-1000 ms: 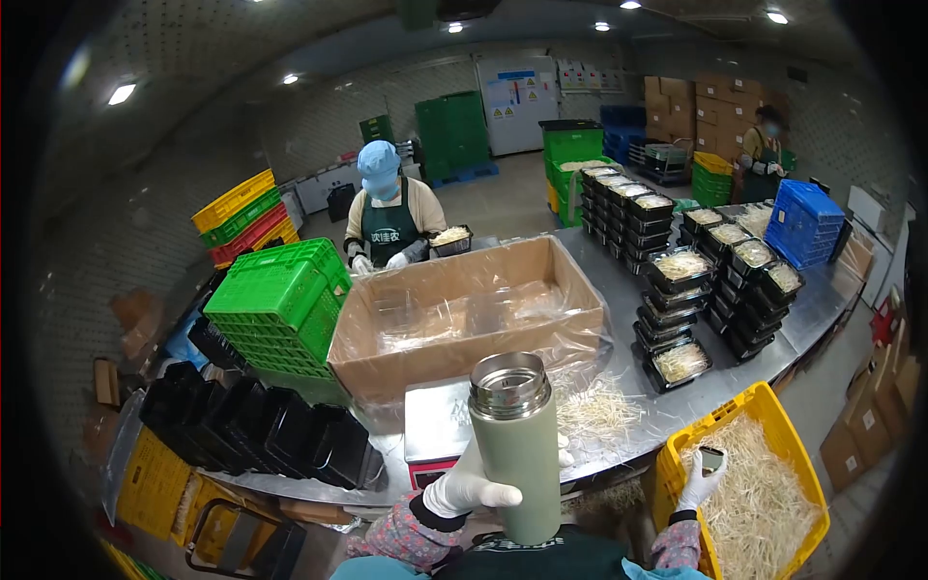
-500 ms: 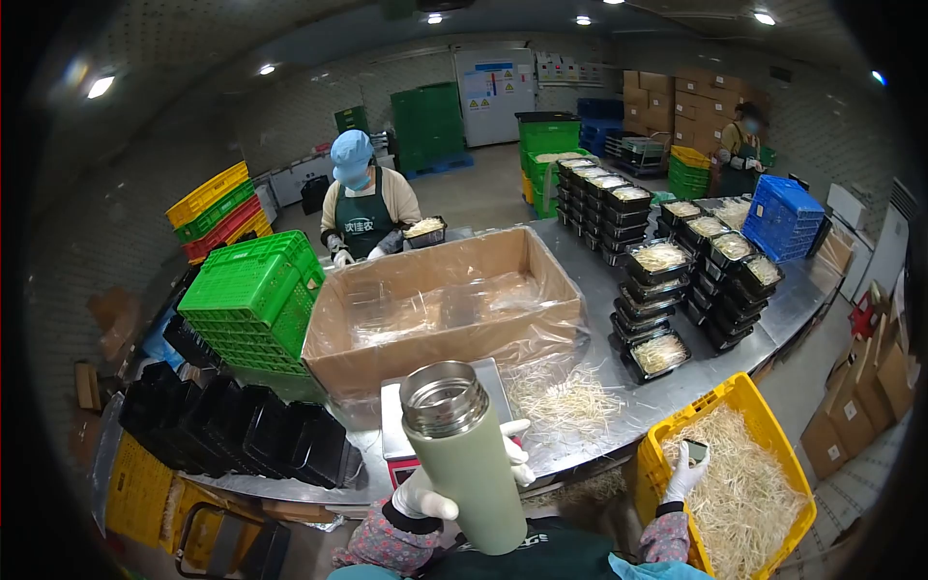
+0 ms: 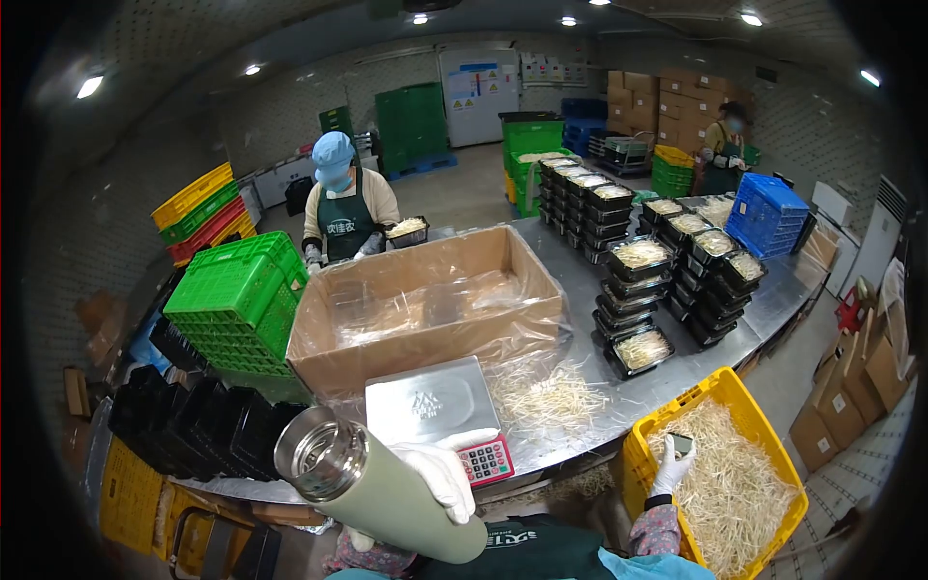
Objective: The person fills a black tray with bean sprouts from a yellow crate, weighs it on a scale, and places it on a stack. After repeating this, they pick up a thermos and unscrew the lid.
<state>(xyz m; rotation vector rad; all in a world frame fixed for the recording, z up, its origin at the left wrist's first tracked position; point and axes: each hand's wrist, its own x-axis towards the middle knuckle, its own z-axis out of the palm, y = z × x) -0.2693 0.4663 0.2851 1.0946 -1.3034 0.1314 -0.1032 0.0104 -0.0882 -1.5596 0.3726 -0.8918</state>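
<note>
My left hand (image 3: 441, 476), in a white glove, is wrapped around a pale green thermos flask (image 3: 401, 503). The flask has no lid on, and its steel mouth tilts up to the left. My right hand (image 3: 671, 471), also gloved, closes on a small grey-green cap (image 3: 681, 446) whose far side is hidden. That hand is over a yellow crate (image 3: 774, 411) full of bean sprouts (image 3: 744, 493). Behind the flask is a weighing scale (image 3: 425, 396) with a red keypad.
A large plastic-lined cardboard box (image 3: 435, 356) stands beyond the scale. Loose sprouts (image 3: 546, 396) lie beside it. Stacked filled trays (image 3: 633, 300) are at right, a green crate (image 3: 237, 290) and black trays (image 3: 203, 425) at left. A co-worker (image 3: 348, 208) stands opposite.
The flask has moved left and tipped over to the left in my left hand, uncovering the scale's plate and keypad. My right hand still holds the cap over the crate.
</note>
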